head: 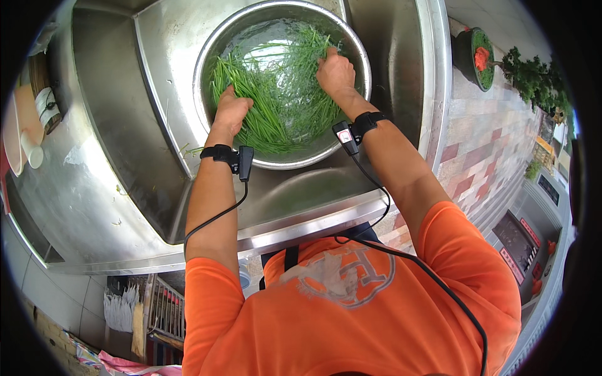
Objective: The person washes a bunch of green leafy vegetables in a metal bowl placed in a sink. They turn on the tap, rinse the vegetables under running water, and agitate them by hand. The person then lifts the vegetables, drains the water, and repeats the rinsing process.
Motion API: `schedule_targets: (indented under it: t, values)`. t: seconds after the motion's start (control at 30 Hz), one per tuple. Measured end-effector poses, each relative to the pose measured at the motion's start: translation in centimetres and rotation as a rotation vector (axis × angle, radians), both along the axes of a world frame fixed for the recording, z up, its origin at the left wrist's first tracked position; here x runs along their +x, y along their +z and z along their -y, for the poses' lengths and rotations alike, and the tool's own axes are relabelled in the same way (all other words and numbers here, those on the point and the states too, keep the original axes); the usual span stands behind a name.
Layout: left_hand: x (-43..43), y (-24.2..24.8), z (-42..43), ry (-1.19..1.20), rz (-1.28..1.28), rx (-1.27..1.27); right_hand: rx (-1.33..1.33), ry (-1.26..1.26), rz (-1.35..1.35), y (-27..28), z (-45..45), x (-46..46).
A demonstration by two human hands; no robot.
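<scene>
A large round metal basin [362,94] stands in a stainless steel sink [164,56], holding water and a mass of long, thin green leafy stalks [263,113]. On the basin's left side, my left hand [233,110] grips some of the stalks, its thumb on top and the other fingers hidden beneath them. My right hand [336,73] is at the basin's upper right, fingers curled around more stalks, with its fingertips partly hidden. The water between the hands looks stirred and bubbly. Both wrists wear black straps with small cabled devices.
The sink's raised metal rim [301,221] runs between my body and the basin. Left of the sink is a steel counter [80,188] with a white cup [33,152] and a board at its far edge. A potted plant [479,58] stands beyond the sink's right edge. Cables hang from both wrists.
</scene>
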State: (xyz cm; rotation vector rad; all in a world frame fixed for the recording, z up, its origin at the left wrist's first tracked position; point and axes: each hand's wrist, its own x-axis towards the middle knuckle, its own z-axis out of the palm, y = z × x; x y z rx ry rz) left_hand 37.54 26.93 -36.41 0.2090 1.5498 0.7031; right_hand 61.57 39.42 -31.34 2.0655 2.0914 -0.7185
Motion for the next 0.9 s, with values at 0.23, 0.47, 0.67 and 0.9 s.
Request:
schedule_targets:
  t: [0.23,0.47,0.67,0.9]
  values:
    - [0.7,1.0,-0.8,0.055,0.152,0.061,-0.177,0.171,-0.394,0.5,5.0,-6.0]
    - [0.1,2.3,-0.9,-0.052,-0.031,-0.012,-0.276,-0.226,-0.623,-4.0,2.5,-3.4]
    - [1.8,0.8,-1.2,-0.006,-0.212,-0.024,0.005,0.074,-0.345,-4.1,2.7,-2.6]
    - [1.7,0.1,-0.7,0.077,-0.175,0.014,0.067,-0.162,-0.143,-1.0,0.6,-2.6]
